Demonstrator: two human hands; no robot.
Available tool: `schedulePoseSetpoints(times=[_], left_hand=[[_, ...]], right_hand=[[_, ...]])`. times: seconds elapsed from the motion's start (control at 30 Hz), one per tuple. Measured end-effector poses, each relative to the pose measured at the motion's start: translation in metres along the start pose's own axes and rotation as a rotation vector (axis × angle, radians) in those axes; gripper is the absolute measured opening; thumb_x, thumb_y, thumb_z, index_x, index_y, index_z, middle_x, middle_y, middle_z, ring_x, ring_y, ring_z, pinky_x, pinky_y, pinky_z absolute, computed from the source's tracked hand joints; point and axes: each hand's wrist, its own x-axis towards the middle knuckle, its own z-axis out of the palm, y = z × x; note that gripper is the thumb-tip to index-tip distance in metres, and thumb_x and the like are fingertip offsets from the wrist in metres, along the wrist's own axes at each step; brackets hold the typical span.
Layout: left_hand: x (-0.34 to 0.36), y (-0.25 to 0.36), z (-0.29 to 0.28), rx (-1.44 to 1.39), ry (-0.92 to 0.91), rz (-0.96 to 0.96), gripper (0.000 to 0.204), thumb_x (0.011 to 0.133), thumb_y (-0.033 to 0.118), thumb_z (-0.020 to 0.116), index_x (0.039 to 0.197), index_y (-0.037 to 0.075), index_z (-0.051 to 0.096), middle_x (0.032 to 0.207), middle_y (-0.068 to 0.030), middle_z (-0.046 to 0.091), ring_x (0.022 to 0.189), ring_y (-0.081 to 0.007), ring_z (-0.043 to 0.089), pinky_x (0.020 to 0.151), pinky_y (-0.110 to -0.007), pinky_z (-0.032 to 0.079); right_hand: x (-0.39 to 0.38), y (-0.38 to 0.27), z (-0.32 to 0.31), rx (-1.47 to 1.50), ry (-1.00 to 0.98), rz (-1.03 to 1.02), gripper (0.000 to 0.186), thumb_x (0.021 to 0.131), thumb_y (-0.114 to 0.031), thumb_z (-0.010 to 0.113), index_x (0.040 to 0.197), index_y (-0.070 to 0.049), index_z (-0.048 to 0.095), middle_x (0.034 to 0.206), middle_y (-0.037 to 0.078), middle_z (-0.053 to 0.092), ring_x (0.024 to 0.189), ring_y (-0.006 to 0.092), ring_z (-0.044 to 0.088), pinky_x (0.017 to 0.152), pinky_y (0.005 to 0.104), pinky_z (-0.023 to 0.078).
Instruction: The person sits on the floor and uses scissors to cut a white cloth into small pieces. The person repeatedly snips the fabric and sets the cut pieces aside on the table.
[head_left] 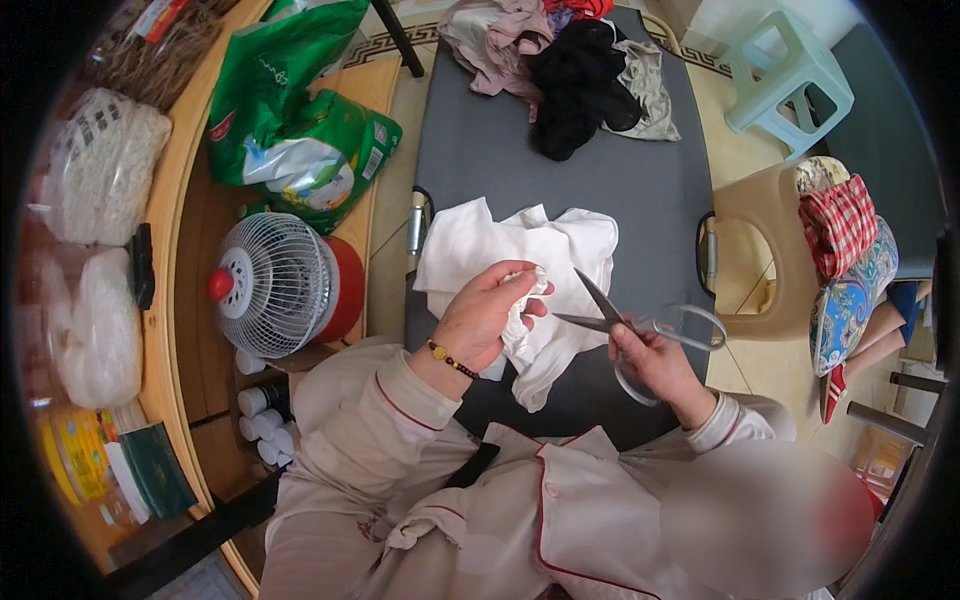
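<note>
My left hand (490,312), with a beaded bracelet at its wrist, pinches a bunched bit of white cloth (527,300). The white garment (470,245) lies spread on the dark grey padded surface (480,160) under my hands. My right hand (655,362) grips a pair of scissors (603,312) by its clear handles. Its two metal blades stand apart and point left, toward the cloth in my left hand. A gap shows between the blade tips and that pinched cloth. Whether the pinched piece joins the garment below cannot be made out.
A pile of clothes, with a black piece (575,85), lies at the far end. To the left stand a small fan (280,285) and a green bag (310,150) by wooden shelving. A pale blue stool (790,80) and a beige stool (745,250) stand right; another person's leg (875,340) shows there.
</note>
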Motion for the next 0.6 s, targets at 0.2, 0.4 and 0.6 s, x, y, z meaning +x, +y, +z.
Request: schedulePoseSetpoints(times=[0.2,0.4,0.6], left_hand=[[-0.015,-0.010,-0.030,-0.065,-0.015,0.087,0.024,0.095,0.016,0.049,0.112,-0.001,0.052,0.094,-0.0094,0.059,0.073,-0.0119,0.053,0.060,-0.022,0.044],[-0.032,0.005,-0.024,-0.064,-0.107,0.249,0.026,0.086,0.008,0.060,0.108,-0.004,0.054,0.086,-0.0076,0.058,0.073,-0.0133,0.054,0.067,-0.025,0.044],[-0.038,0.004,-0.007,-0.039,-0.066,0.271,0.026,0.088,0.006,0.059,0.112,0.000,0.052,0.093,-0.0074,0.059,0.074,-0.0124,0.056,0.063,-0.023,0.046]], right_hand=[[0.023,-0.015,0.026,0.136,-0.016,-0.021,0.027,0.094,-0.035,0.054,0.081,-0.012,0.060,0.070,-0.006,0.054,0.059,0.0007,0.043,0.050,0.0169,0.033],[0.001,-0.020,0.051,0.066,-0.079,-0.110,0.030,0.095,-0.037,0.052,0.080,-0.012,0.059,0.069,-0.005,0.054,0.057,0.0020,0.039,0.049,0.0183,0.031],[-0.015,-0.030,0.056,0.091,-0.083,-0.143,0.029,0.095,-0.034,0.052,0.082,-0.010,0.059,0.069,-0.004,0.054,0.056,0.0034,0.041,0.048,0.0190,0.032]])
